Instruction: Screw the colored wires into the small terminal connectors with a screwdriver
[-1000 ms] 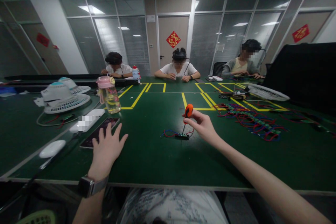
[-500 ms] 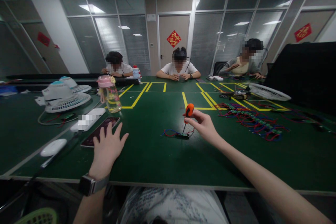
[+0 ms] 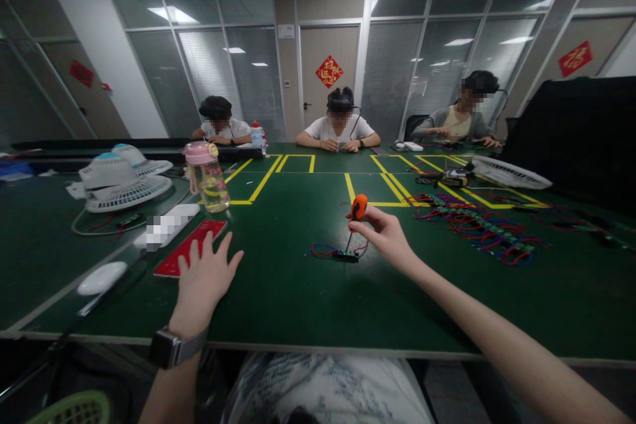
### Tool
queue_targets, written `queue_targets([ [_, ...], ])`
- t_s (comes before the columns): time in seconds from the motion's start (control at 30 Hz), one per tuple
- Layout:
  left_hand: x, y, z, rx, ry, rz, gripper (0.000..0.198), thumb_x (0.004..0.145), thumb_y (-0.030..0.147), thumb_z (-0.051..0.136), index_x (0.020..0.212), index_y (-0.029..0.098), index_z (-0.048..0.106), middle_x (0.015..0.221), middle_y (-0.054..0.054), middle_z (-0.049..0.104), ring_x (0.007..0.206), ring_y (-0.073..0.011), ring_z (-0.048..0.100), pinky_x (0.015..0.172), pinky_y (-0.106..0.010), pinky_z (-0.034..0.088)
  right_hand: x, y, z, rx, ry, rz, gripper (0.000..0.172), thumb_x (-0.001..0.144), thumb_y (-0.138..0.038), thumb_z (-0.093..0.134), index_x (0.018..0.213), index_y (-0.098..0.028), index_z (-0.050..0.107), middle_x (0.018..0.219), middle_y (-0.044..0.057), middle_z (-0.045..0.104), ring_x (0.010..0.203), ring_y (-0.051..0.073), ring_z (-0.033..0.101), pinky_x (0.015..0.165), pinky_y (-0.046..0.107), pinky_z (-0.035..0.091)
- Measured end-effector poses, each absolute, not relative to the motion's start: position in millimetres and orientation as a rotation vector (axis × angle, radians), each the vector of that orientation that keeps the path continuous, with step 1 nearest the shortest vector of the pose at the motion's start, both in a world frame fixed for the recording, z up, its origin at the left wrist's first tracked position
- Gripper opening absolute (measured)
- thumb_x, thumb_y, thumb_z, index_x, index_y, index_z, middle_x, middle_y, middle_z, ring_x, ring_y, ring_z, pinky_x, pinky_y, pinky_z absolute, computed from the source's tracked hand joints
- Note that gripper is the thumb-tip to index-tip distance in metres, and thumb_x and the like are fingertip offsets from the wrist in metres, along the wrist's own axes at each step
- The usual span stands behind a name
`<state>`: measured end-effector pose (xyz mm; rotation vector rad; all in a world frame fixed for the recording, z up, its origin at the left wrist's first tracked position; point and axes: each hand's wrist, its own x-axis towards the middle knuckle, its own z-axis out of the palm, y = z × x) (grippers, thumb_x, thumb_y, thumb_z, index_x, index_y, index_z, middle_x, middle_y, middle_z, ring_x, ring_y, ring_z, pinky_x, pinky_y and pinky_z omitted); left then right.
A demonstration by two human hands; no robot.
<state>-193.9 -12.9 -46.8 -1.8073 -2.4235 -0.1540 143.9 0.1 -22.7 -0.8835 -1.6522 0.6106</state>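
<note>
My right hand point(image 3: 385, 237) is closed on a small screwdriver with an orange handle point(image 3: 358, 207), held upright with its tip on a small circuit board point(image 3: 344, 256) with red and blue wires on the green table point(image 3: 308, 291). My left hand point(image 3: 203, 281), with a watch on the wrist, lies open, fingers spread, its fingertips on the near end of a phone point(image 3: 189, 248) whose screen glows red.
A pink-capped water bottle point(image 3: 209, 177), white fan parts point(image 3: 122, 182) and a white oval object point(image 3: 102, 277) lie at the left. A pile of wired boards point(image 3: 477, 225) and a fan grille point(image 3: 509, 174) lie at the right. Three people sit at the far side.
The phone screen has turned from dark to bright red. Both hands have stayed nearly where they were.
</note>
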Motion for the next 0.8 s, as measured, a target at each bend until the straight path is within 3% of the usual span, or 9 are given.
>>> queue_targets([
  [0.33,-200,-8,-56,-1.915,-2.224,-0.262,0.058,0.092,0.042,0.04,0.143,0.015,0.042,0.149,-0.022,0.035,0.138,-0.0381,0.033,0.109,-0.051,0.032,144,0,-23,-0.883,-1.662,0.604,0.017,0.079,-0.033,0.068,0.087,-0.019,0.071,0.093,0.006,0.072,0.089,0.023,0.065,0.083,0.039,0.05],
  [0.53,-200,-2,-57,-2.285,-2.15,-0.458,0.059,0.09,0.045,0.038,0.141,0.015,0.045,0.151,-0.013,0.036,0.137,-0.0294,0.038,0.111,-0.044,0.035,144,1,-24,-0.867,-1.654,0.617,0.016,0.078,-0.033,0.069,0.085,-0.019,0.071,0.093,0.006,0.072,0.089,0.024,0.066,0.084,0.039,0.05],
  [0.8,-199,-3,-55,-2.451,-2.199,-0.367,0.064,0.088,0.051,0.038,0.142,0.017,0.042,0.153,-0.011,0.033,0.14,-0.0281,0.033,0.115,-0.046,0.028,143,0,-22,-0.877,-1.648,0.614,0.016,0.078,-0.034,0.069,0.085,-0.019,0.07,0.091,0.006,0.072,0.088,0.023,0.066,0.082,0.038,0.05],
])
